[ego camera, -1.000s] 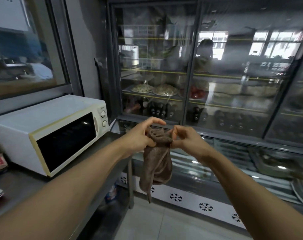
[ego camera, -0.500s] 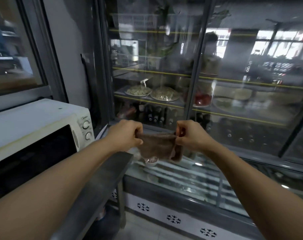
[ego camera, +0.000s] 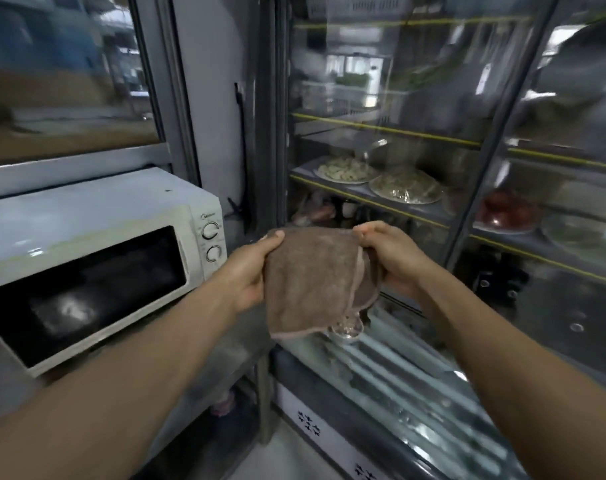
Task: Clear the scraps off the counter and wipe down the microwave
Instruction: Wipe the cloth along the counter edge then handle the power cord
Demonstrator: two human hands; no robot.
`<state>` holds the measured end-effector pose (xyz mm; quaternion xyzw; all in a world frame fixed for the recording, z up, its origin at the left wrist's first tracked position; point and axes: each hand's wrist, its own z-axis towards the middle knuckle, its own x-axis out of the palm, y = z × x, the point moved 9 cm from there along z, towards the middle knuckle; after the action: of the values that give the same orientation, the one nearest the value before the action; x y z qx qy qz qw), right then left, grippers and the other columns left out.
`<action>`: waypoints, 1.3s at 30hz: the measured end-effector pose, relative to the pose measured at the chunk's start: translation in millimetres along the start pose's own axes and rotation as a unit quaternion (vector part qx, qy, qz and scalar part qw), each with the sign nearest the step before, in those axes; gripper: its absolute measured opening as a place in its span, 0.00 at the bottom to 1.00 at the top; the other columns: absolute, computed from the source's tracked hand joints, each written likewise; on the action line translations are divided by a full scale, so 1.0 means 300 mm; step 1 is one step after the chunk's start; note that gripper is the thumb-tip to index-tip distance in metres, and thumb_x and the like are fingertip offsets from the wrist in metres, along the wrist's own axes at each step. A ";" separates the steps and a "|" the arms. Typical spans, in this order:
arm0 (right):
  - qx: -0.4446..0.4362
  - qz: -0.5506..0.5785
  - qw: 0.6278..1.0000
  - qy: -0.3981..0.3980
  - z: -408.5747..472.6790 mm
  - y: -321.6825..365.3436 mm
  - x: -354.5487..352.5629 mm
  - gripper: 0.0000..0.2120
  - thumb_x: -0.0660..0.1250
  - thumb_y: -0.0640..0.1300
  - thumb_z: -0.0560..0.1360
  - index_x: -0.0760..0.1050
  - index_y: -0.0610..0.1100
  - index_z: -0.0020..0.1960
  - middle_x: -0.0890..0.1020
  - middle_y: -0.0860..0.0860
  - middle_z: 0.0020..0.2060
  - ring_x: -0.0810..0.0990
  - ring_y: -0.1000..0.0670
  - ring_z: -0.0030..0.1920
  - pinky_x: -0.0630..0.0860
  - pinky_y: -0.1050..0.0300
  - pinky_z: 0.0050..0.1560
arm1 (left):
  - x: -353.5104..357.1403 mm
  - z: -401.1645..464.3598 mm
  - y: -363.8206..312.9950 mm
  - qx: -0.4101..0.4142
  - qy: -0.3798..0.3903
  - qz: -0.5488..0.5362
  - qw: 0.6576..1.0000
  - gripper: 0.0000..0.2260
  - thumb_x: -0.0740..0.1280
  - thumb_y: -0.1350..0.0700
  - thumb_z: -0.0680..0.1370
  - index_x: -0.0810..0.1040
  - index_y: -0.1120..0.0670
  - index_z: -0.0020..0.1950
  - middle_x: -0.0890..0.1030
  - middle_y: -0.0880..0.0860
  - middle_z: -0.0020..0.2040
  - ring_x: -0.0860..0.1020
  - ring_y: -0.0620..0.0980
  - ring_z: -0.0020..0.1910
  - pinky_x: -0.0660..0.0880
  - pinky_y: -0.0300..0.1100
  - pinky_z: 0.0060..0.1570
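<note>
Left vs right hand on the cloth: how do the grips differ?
The left hand grips the brown cloth's left edge, thumb over its top corner; the right hand grips the right edge, where the cloth is bunched in folds. The left sits nearer the microwave. Both hold the cloth up, clear of the counter.

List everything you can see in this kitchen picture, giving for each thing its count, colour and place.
cloth: one, brown, held up between both hands
microwave: one, white, dark door, on counter at left
dials: two, white, microwave's right side
counter: one, grey metal, under microwave
fridge: one, glass-doored, ahead and right
plates: two, pale food, middle fridge shelf
window: one, above microwave
left hand: grips cloth's left edge
right hand: grips cloth's right edge
</note>
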<state>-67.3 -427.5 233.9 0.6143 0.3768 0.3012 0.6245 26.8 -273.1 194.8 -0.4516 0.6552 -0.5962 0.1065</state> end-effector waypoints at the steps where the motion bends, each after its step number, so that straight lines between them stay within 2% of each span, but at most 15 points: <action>1: 0.025 0.063 0.997 0.029 0.028 -0.024 0.002 0.06 0.61 0.38 0.77 0.77 0.40 0.46 0.81 0.46 0.34 0.80 0.49 0.33 0.77 0.59 0.33 | 0.010 0.006 0.026 -0.016 -0.006 -0.043 0.999 0.07 0.62 0.54 0.79 0.78 0.55 0.51 0.84 0.52 0.36 0.83 0.48 0.33 0.80 0.41 0.32; 5: 0.104 0.213 0.960 0.146 0.110 -0.099 0.009 0.08 0.60 0.39 0.78 0.77 0.37 0.49 0.82 0.44 0.38 0.81 0.47 0.39 0.79 0.54 0.43 | 0.028 0.022 0.101 -0.033 -0.059 -0.079 0.995 0.07 0.59 0.68 0.77 0.76 0.62 0.50 0.84 0.56 0.33 0.83 0.50 0.31 0.81 0.43 0.30; 7: 0.103 0.168 0.961 0.194 0.145 -0.137 0.022 0.11 0.63 0.33 0.75 0.73 0.35 0.57 0.80 0.43 0.43 0.80 0.45 0.44 0.78 0.52 0.47 | 0.024 0.027 0.113 -0.022 -0.089 -0.081 0.993 0.09 0.57 0.71 0.77 0.76 0.63 0.50 0.84 0.57 0.35 0.83 0.50 0.32 0.81 0.42 0.33; 9: 0.102 0.113 0.971 0.182 0.185 -0.189 0.020 0.30 0.65 0.25 0.70 0.65 0.42 0.68 0.77 0.41 0.52 0.79 0.41 0.51 0.78 0.48 0.49 | 0.012 0.021 0.132 -0.015 -0.129 -0.066 0.989 0.11 0.57 0.72 0.77 0.75 0.64 0.53 0.84 0.58 0.39 0.83 0.51 0.36 0.81 0.43 0.38; 12: 0.050 -0.025 0.981 0.185 0.210 -0.224 0.050 0.40 0.68 0.23 0.67 0.60 0.49 0.72 0.74 0.43 0.58 0.77 0.42 0.55 0.77 0.48 0.48 | -0.038 -0.001 0.169 -0.003 -0.215 0.088 0.973 0.19 0.59 0.74 0.75 0.71 0.63 0.65 0.79 0.60 0.57 0.79 0.58 0.54 0.77 0.50 0.52; 14: 0.015 -0.128 0.968 0.215 0.215 -0.256 0.090 0.38 0.69 0.27 0.69 0.61 0.49 0.72 0.73 0.46 0.59 0.77 0.45 0.55 0.77 0.53 0.48 | -0.083 -0.031 0.197 -0.013 -0.278 0.186 0.942 0.20 0.64 0.71 0.75 0.71 0.58 0.65 0.78 0.60 0.59 0.78 0.58 0.55 0.77 0.50 0.47; 17: 0.014 -0.175 0.952 0.251 0.215 -0.327 0.144 0.29 0.67 0.30 0.73 0.63 0.45 0.71 0.76 0.44 0.55 0.79 0.42 0.55 0.77 0.47 0.56 | -0.159 -0.083 0.240 -0.023 -0.357 0.168 0.919 0.18 0.69 0.67 0.74 0.70 0.52 0.58 0.79 0.60 0.55 0.78 0.54 0.44 0.76 0.44 0.35; 21: 0.057 -0.112 0.940 0.318 0.185 -0.427 0.236 0.19 0.64 0.30 0.75 0.72 0.43 0.64 0.80 0.51 0.35 0.79 0.58 0.32 0.75 0.67 0.31 | -0.270 -0.133 0.311 -0.022 -0.383 0.139 0.913 0.23 0.69 0.68 0.73 0.69 0.53 0.65 0.79 0.61 0.47 0.77 0.54 0.40 0.76 0.46 0.41; 25: 0.038 -0.168 0.913 0.370 0.139 -0.528 0.337 0.22 0.70 0.27 0.68 0.76 0.41 0.59 0.78 0.45 0.51 0.77 0.52 0.49 0.79 0.61 0.45 | -0.363 -0.152 0.385 -0.053 -0.340 0.285 0.895 0.23 0.70 0.72 0.67 0.76 0.60 0.61 0.80 0.58 0.53 0.78 0.52 0.50 0.76 0.43 0.53; 28: -0.037 -0.288 0.886 0.362 0.127 -0.588 0.405 0.21 0.75 0.32 0.64 0.77 0.42 0.55 0.78 0.48 0.48 0.77 0.51 0.49 0.78 0.57 0.48 | -0.435 -0.161 0.427 -0.080 -0.346 0.438 0.826 0.13 0.72 0.64 0.68 0.81 0.54 0.50 0.82 0.52 0.45 0.79 0.48 0.43 0.75 0.34 0.39; 30: -0.057 -0.334 0.869 0.360 0.123 -0.641 0.433 0.13 0.76 0.37 0.65 0.76 0.45 0.46 0.78 0.49 0.42 0.77 0.52 0.44 0.72 0.63 0.41 | -0.480 -0.163 0.465 -0.092 -0.355 0.464 0.806 0.04 0.71 0.60 0.70 0.79 0.51 0.39 0.80 0.50 0.38 0.76 0.47 0.37 0.69 0.32 0.30; 32: -0.075 -0.363 0.854 0.366 0.128 -0.712 0.454 0.12 0.76 0.39 0.65 0.72 0.48 0.36 0.76 0.48 0.39 0.74 0.51 0.43 0.67 0.63 0.38 | -0.522 -0.143 0.533 -0.100 -0.342 0.440 0.824 0.09 0.71 0.60 0.71 0.76 0.51 0.33 0.77 0.48 0.31 0.75 0.46 0.35 0.68 0.35 0.32; 34: -0.044 -0.354 0.851 0.386 0.128 -0.810 0.462 0.11 0.75 0.37 0.66 0.73 0.46 0.37 0.75 0.46 0.43 0.75 0.49 0.47 0.72 0.58 0.47 | -0.548 -0.123 0.620 -0.092 -0.326 0.336 0.879 0.05 0.68 0.68 0.72 0.81 0.60 0.39 0.78 0.43 0.27 0.76 0.44 0.35 0.71 0.33 0.36; 36: 0.019 -0.308 0.861 0.404 0.122 -0.919 0.454 0.10 0.73 0.35 0.69 0.73 0.45 0.40 0.77 0.48 0.40 0.77 0.50 0.44 0.78 0.52 0.48 | -0.570 -0.109 0.719 -0.085 -0.321 0.203 0.921 0.11 0.64 0.72 0.73 0.78 0.69 0.55 0.80 0.49 0.34 0.76 0.48 0.38 0.73 0.34 0.42; 39: 0.049 -0.278 0.866 0.413 0.118 -1.058 0.454 0.07 0.70 0.37 0.72 0.74 0.46 0.46 0.78 0.49 0.40 0.79 0.56 0.37 0.75 0.68 0.34 | -0.598 -0.102 0.878 -0.134 -0.334 0.148 0.921 0.08 0.65 0.62 0.77 0.77 0.61 0.56 0.80 0.57 0.47 0.78 0.50 0.43 0.75 0.40 0.46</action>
<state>7.8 -352.8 -96.7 0.3334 0.7698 0.3222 0.4386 -14.1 -154.4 -99.6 -0.5322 0.7149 -0.2950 0.3445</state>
